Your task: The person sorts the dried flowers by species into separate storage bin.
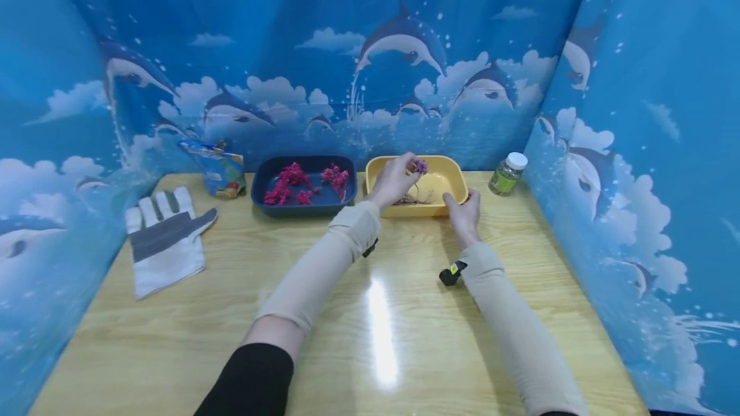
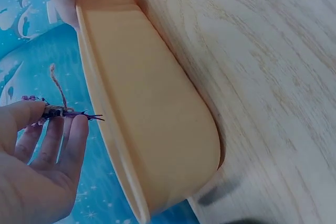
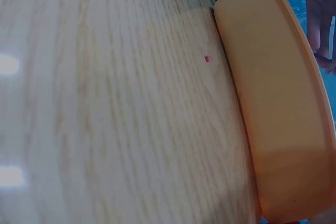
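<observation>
Over the yellow bin, my left hand pinches a small bunch of purple dried flowers between thumb and fingers. In the left wrist view, twine sticks up from the dark stems. More thin dried stems lie in the bin. My right hand grips the bin's right end, thumb over the rim and fingers outside. The right wrist view shows mostly the bin's outer side, with the left hand beyond its rim.
Left of the yellow bin is a dark blue bin with pink dried flowers. A white-lidded jar stands at the right, a blue pouch and a work glove at the left. A pink crumb lies on the table.
</observation>
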Available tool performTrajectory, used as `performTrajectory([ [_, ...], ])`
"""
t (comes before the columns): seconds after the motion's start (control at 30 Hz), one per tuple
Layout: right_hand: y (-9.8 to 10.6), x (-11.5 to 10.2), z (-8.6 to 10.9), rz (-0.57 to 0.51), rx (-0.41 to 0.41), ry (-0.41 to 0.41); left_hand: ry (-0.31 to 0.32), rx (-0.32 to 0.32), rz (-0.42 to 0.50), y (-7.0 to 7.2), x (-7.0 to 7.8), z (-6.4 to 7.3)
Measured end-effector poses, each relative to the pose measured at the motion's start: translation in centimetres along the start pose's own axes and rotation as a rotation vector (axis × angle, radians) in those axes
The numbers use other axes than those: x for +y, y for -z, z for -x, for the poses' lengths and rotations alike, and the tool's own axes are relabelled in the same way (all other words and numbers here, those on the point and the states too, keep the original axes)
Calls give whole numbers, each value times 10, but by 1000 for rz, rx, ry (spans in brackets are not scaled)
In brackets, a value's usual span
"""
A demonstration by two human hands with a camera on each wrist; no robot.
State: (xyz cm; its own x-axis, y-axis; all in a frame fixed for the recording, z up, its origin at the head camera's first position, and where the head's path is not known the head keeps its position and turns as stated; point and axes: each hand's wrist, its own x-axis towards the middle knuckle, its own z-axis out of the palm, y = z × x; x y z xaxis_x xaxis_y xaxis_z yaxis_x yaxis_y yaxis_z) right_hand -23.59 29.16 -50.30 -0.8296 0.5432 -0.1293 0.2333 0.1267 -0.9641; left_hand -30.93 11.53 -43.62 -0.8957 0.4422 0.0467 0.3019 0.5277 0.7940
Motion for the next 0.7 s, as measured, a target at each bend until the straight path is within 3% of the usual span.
performTrajectory([
  [0.27, -7, 0, 1, -14, -30, -8, 38, -27, 175, -1, -14, -1],
  [0.4, -7, -1, -2, -8, -18, 15, 42, -20, 182, 6, -16, 0],
  [0.57, -2, -2, -5, -6, -7, 23, 18, 19, 127, 12, -19, 3],
  [0.7, 5, -2, -8, 21, 12, 32, -39, 45, -3, 18, -25, 8],
])
